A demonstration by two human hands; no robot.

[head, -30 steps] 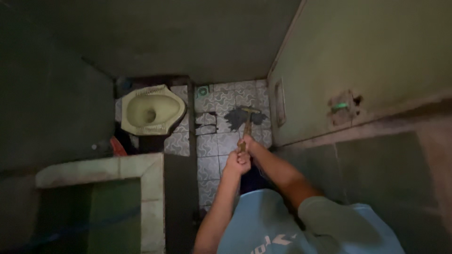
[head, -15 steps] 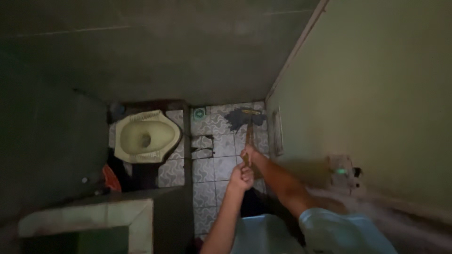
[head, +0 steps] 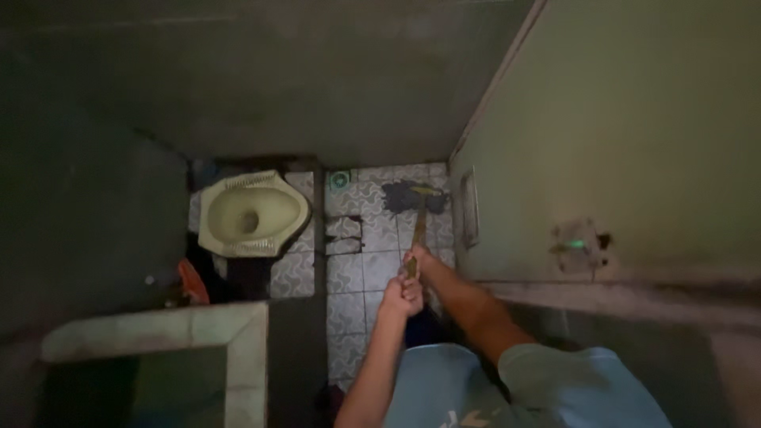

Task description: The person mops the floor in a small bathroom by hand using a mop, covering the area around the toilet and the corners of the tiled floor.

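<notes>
Where the patterned floor tiles (head: 372,273) run between a raised step and the wall, a long-handled mop (head: 418,215) stands out as the thing both hands grip. Its handle is a slim, pale wooden stick, and at the far end sits a dark, ragged mop head (head: 408,195) with a yellowish crosspiece, spread flat on the tiles close to the base of the greenish wall (head: 618,119) on the right. The long axis runs from the hands away from the person, leaning slightly rightward toward the top of the view, with the head end pointing away from the body and down onto the floor. The right hand (head: 418,258) is farther along the stick, its fingers curled tight around the wood; the left hand (head: 402,294) sits just behind it, nearer the body, also wrapped closed around the handle with the fingers pressed together. Both forearms reach forward from a light blue shirt (head: 476,392). To the left, well apart from the mop head, a cream squat toilet pan (head: 250,214) sits on the raised step, and a small round green drain cover (head: 341,180) lies on the tiles near the back wall. A tiled water basin (head: 238,341) fills the lower left corner.
</notes>
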